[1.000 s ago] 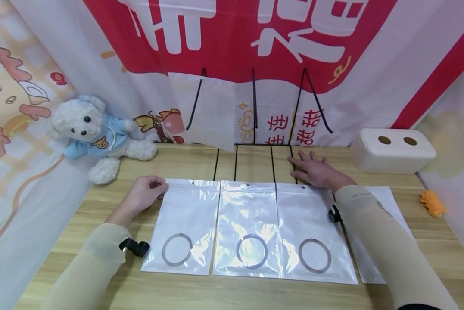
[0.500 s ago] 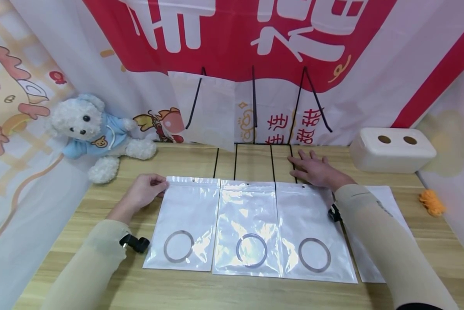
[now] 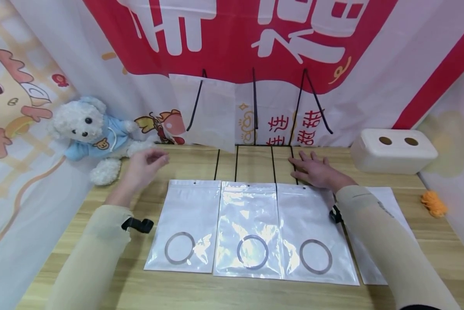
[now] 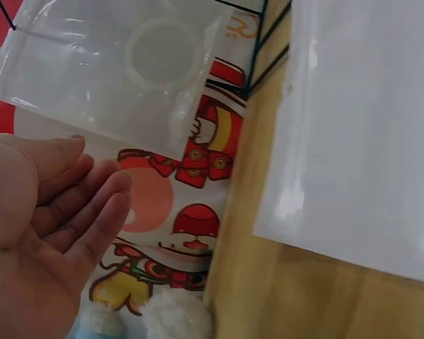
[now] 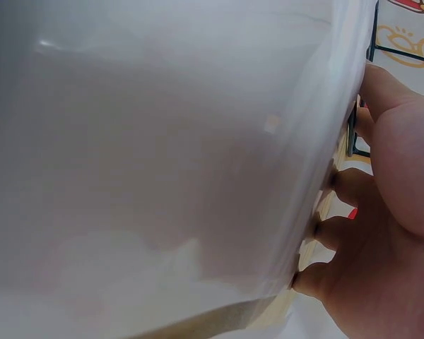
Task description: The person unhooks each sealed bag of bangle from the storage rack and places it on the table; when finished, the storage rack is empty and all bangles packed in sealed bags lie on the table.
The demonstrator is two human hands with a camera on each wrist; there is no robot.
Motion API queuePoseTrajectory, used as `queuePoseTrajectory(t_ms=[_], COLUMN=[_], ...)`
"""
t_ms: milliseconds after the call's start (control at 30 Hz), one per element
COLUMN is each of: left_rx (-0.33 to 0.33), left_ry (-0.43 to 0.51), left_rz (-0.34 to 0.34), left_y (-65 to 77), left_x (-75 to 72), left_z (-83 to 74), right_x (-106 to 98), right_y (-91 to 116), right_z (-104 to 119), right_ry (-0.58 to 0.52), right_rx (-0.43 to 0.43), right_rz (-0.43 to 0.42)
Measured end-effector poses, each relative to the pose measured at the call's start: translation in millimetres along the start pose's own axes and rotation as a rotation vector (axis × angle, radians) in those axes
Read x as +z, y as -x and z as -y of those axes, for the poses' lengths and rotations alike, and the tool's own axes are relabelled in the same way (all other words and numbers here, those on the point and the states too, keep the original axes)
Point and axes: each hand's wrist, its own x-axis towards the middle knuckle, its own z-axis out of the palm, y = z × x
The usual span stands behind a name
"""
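Observation:
Three white zip bags, each with a ring-shaped outline near its bottom, lie side by side on the wooden table: a left bag [image 3: 193,204], a middle bag [image 3: 248,211] and a right bag [image 3: 305,211]. Beyond the left bag's top corner, my left hand [image 3: 140,170] is raised with nothing in it; the left wrist view shows its palm [image 4: 35,233] and loosely bent fingers. My right hand [image 3: 315,170] rests with spread fingers on the table and black rack wires, just past the right bag's top edge. The right wrist view shows that bag [image 5: 162,162] close up.
A black wire rack [image 3: 255,107] stands at the back, with a white bag [image 3: 210,112] hanging on its left hook. A teddy bear [image 3: 86,122] sits at left. At right are a white box with two holes [image 3: 392,153], orange yarn [image 3: 433,203] and another white bag [image 3: 387,206] under my forearm.
The left bag shifted slightly toward the back and right while my left hand held its top corner. That hand has since let go and moved up and back. My right hand has stayed put.

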Motion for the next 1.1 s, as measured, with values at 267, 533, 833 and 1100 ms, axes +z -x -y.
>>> queuePoseTrajectory(t_ms=[267,533,833,1100], left_rx=[0.056,0.153,0.205,0.173], left_ry=[0.129,0.257,0.296,0.282], left_rz=[-0.222,-0.363,-0.382,-0.349], left_y=[-27.6,-56.4,-70.9,-76.5], left_x=[-18.2,-27.9,-34.4,-33.3], left_z=[-49.6,-85.5,-104.1,-118.6], right_x=[-1.3,0.1,2.8,1.9], right_y=[4.0,5.6,5.4,5.8], right_z=[1.3,1.0,0.4,0.7], right_ry=[-0.001,0.003,-0.008,-0.013], right_rx=[-0.016,-0.044,-0.041,-0.038], right_rz=[-0.013,-0.022,-0.020,-0.028])
